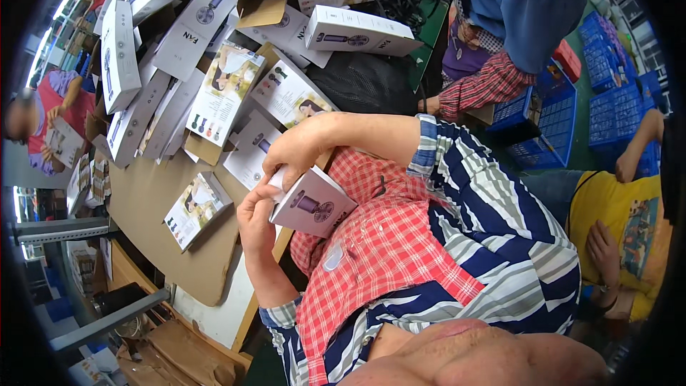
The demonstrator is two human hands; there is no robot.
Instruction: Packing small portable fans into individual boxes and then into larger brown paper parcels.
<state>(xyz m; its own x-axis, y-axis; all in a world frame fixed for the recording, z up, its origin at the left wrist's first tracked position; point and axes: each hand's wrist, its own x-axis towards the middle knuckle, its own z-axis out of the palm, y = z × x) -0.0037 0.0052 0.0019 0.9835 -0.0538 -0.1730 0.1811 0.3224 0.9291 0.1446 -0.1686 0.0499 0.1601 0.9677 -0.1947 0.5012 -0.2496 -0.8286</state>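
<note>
A white carton (314, 202) with a purple handheld fan printed on it leans against my red checked apron. My right hand (304, 144) curls over its upper end, fingers bent down around a white end flap. My left hand (256, 220) pinches at the same end from the other side, thumb and fingertips close to the right hand's. Parts of the fingertips are hidden behind the flap. Beside my left hand, a smaller closed carton (198, 209) lies on the brown table board (153, 221). Just beyond my right hand lies another fan carton (254, 144).
Many white fan cartons (196, 28) lie heaped at the far side, some with open brown flaps. A black mesh bag (368, 86) lies near a co-worker's striped sleeve (486, 86). Blue crates (547, 125) stand at the right, near a person in yellow (614, 229). Another person (68, 114) holds a carton at far left.
</note>
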